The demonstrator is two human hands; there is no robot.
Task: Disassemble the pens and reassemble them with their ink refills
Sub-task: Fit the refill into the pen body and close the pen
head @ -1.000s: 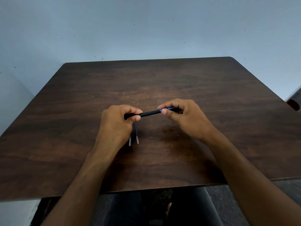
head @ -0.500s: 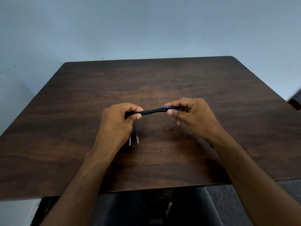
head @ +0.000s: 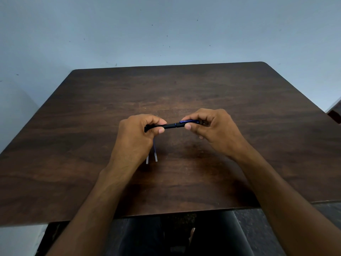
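both bare forearms reach forward from the near edge over the dark wood tabletop (head: 239, 100), converging toward its middle. two ink refills (head: 154, 154) lie on the wood just under the left wrist, their clear ends pointing toward the person, upper parts hidden by the hand. the left hand (head: 134, 137) curls its fingers and thumb around one end of a black pen (head: 170, 125), knuckles up. the right hand (head: 214, 130) pinches the other end, by the blue clip, between thumb and bent fingers. the pen is held level above the tabletop, between the two hands.
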